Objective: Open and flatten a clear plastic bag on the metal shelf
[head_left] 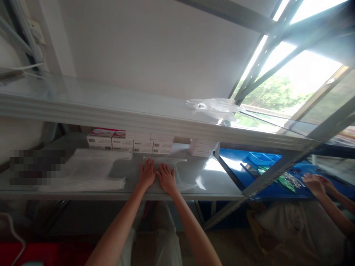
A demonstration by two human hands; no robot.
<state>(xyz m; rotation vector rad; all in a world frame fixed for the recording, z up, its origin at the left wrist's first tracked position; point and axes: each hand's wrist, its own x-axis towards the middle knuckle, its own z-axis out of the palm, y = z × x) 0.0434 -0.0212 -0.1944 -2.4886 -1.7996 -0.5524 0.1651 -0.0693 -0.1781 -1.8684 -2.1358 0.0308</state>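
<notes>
My left hand (146, 173) and my right hand (166, 178) lie flat, side by side, palms down on a clear plastic bag (183, 170) spread on the grey lower shelf (216, 181). Fingers of both hands are spread and hold nothing. A stack of flat translucent bags (91, 170) lies just left of my hands. Behind them, against the back of the shelf, stands a row of white and red cartons (130, 142).
A grey upper shelf (111, 107) juts out above, with a crumpled clear bag (213, 107) on it. To the right, another person's hands (318, 183) work over a blue tray (263, 159) of small parts. Slanted metal uprights (280, 166) cross at right.
</notes>
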